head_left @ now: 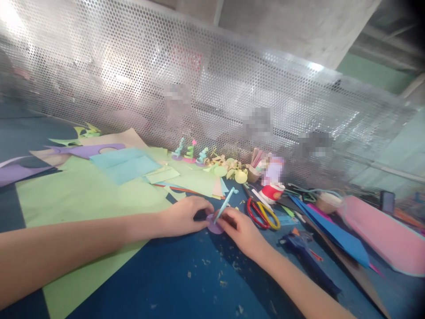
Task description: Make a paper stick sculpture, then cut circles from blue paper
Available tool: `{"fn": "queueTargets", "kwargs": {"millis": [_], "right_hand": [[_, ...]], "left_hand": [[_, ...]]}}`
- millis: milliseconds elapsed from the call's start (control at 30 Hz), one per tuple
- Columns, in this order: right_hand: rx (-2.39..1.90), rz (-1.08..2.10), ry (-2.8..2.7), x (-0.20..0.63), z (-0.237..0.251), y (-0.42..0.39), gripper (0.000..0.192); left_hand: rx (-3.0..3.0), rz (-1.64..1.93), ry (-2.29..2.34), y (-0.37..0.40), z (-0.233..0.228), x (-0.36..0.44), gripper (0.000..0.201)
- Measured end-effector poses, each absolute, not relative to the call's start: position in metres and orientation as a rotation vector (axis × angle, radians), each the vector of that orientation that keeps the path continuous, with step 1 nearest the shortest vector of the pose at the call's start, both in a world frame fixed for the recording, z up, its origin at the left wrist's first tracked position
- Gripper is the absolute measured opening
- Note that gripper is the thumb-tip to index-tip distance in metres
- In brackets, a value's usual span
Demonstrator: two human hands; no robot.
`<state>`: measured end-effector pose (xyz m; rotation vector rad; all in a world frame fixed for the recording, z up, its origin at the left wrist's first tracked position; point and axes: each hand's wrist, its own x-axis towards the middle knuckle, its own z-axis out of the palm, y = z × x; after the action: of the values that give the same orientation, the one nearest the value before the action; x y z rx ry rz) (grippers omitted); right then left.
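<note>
A light blue paper strip (225, 204) rises at a slant from a round purple paper disc (215, 227) on the blue table. My right hand (241, 229) pinches the strip low down, close to the disc. On the other side, my left hand (187, 216) curls its thumb and fingers onto the disc's left edge. The strip's upper end bends over into a small curl. Scissors (263, 213) with red and yellow handles lie just beyond my right hand. A dark blue glue gun (307, 261) rests to the right of my right forearm.
Large green paper (99, 204), light blue sheets (124, 163) and purple scraps (86, 151) spread across the left. Several small curled-paper figures (190, 153) stand before a perforated metal screen (206, 84). A red-and-white cup (272, 192) and pink sheet (385, 235) are to the right.
</note>
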<state>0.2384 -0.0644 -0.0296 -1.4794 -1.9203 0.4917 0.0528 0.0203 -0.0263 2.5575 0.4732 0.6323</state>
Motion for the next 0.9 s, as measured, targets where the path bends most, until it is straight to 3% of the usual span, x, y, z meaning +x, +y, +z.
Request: {"fn": "queueTargets", "kwargs": {"millis": [300, 700, 900], "right_hand": [[-1.461, 0.485, -1.948, 0.237, -0.028, -0.066, 0.016], [-1.503, 0.350, -1.995, 0.242, -0.025, -0.066, 0.012], [-1.569, 0.332, -1.950, 0.243, -0.019, -0.066, 0.014]], "left_hand": [[2.594, 0.649, 0.367, 0.023, -0.029, 0.052, 0.012], [2.427, 0.637, 0.503, 0.020, -0.016, 0.061, 0.021], [2.225, 0.685, 0.546, 0.019, -0.023, 0.079, 0.012]]}}
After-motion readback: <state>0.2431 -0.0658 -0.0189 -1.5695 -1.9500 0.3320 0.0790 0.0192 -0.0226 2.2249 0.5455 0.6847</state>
